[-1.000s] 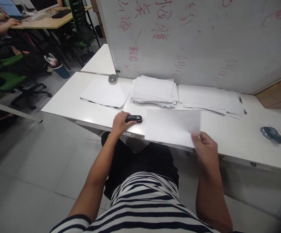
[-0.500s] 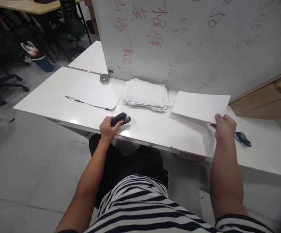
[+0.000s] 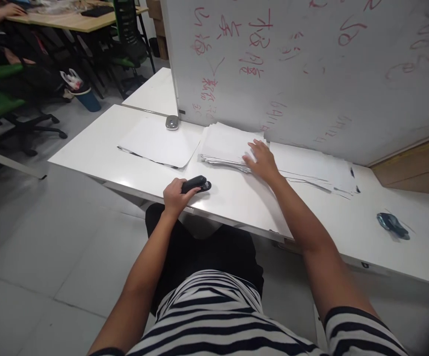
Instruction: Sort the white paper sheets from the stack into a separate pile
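Observation:
My left hand (image 3: 176,197) grips a black stapler (image 3: 195,185) at the front edge of the white table, its jaw end pointing right. My right hand (image 3: 261,159) lies with fingers apart over the right end of a thick stack of white paper (image 3: 225,141), holding nothing that I can see. Right of it, partly behind my forearm, is a second spread of white sheets (image 3: 303,163) with uneven edges. Some white sheets (image 3: 158,143) with a dark lower edge lie on the left of the table.
A small grey rounded device (image 3: 172,122) sits at the back left sheets' corner. A whiteboard (image 3: 303,64) with red writing stands along the table's back. Far right lies a dark, shiny object (image 3: 393,226). Another person's hand (image 3: 16,10) rests on a wooden table.
My right hand has let go of the sheet at the right, which now lies with others, and has moved left onto the middle stack. My left hand keeps hold of the stapler.

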Demonstrator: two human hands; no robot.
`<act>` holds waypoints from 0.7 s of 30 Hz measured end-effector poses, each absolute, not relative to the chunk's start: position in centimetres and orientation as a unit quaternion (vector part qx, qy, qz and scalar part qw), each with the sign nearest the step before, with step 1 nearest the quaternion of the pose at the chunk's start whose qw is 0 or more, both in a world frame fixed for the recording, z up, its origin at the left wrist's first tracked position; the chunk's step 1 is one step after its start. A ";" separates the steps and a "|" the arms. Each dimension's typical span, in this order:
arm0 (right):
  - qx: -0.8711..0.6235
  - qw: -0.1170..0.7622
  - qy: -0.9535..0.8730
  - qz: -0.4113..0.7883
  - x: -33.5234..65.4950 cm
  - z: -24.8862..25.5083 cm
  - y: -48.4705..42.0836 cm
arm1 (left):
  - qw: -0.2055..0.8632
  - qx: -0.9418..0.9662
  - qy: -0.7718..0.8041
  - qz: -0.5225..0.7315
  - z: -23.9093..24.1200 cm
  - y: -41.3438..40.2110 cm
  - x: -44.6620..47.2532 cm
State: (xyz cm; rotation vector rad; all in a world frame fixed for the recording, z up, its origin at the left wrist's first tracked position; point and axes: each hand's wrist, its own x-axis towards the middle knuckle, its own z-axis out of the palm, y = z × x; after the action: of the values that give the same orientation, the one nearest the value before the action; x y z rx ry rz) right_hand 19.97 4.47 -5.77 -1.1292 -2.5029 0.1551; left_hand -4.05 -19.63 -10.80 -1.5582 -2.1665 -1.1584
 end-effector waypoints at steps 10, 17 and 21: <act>-0.331 0.088 -0.940 0.013 17.9 -5.4 3.9 | 0.136 -0.556 -0.730 -0.374 -10.7 -19.7 -4.1; -0.347 0.067 -0.935 0.039 18.7 -4.5 4.0 | 0.134 -0.551 -0.731 -0.379 -10.8 -19.6 -4.1; -0.357 0.071 -0.930 0.055 18.8 -4.5 4.2 | 0.130 -0.550 -0.731 -0.382 -10.9 -19.6 -4.1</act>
State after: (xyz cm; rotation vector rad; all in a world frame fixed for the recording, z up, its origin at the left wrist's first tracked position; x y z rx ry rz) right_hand 18.81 4.17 -4.47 -1.0735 -2.7961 0.1648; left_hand -4.09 -19.57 -10.87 -1.5990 -2.1245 -1.1108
